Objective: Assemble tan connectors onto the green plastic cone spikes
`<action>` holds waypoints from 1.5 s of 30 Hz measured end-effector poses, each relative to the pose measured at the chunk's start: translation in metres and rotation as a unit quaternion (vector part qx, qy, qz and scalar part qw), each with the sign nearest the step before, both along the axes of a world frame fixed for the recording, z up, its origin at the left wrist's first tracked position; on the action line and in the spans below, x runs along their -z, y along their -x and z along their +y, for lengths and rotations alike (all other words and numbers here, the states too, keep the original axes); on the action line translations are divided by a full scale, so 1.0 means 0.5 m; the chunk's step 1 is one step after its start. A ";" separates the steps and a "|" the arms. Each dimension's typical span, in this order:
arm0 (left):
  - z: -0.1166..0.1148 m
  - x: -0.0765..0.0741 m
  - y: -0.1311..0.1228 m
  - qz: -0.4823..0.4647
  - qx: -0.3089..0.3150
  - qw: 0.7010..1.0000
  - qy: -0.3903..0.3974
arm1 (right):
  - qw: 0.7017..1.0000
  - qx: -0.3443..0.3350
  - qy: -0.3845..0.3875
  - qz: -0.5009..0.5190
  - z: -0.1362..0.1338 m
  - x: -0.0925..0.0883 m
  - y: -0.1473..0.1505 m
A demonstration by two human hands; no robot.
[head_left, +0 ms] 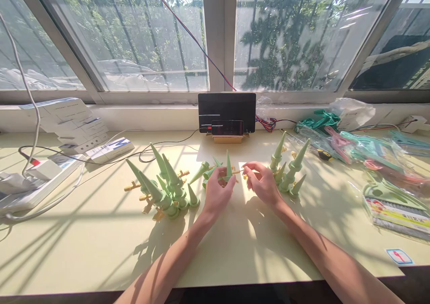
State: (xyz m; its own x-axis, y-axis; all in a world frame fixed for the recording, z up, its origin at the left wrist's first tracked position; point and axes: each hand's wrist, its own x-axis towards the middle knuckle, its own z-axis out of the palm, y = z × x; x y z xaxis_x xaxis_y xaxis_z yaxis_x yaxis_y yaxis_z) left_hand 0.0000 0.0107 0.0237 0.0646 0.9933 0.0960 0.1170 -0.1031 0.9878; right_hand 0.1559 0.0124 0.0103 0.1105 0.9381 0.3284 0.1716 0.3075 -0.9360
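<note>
The left hand curls around a pale-green plastic cone, central on a cream table; the right hand bends nearby, its grip unclear. Clear plastic bags, right, contain pink pieces.

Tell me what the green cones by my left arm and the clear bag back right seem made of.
Green cones: probably moulded plastic, matte, going by their even colour and smooth sides. Clear bag: likely glossy plastic film; it's see-through and crinkled.
</note>
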 end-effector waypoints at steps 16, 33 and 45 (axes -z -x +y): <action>0.001 0.004 0.002 0.035 -0.017 0.999 -0.036 | 0.999 -0.013 -0.009 -0.034 -0.006 0.004 0.004; 0.001 0.005 0.002 0.050 -0.022 0.998 -0.044 | 0.998 -0.033 -0.026 -0.053 -0.007 0.004 0.004; 0.000 0.005 0.003 0.041 -0.017 0.998 -0.053 | 0.997 -0.039 -0.029 -0.057 -0.006 0.005 0.005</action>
State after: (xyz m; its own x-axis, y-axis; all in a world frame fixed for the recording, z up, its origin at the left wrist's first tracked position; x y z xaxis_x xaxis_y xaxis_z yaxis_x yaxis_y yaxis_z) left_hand -0.0014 0.0105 0.0213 0.0423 0.9797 0.1960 0.2022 -0.2005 0.9586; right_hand 0.1536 0.0094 0.0078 -0.0030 0.9213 0.3888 0.2500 0.3772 -0.8918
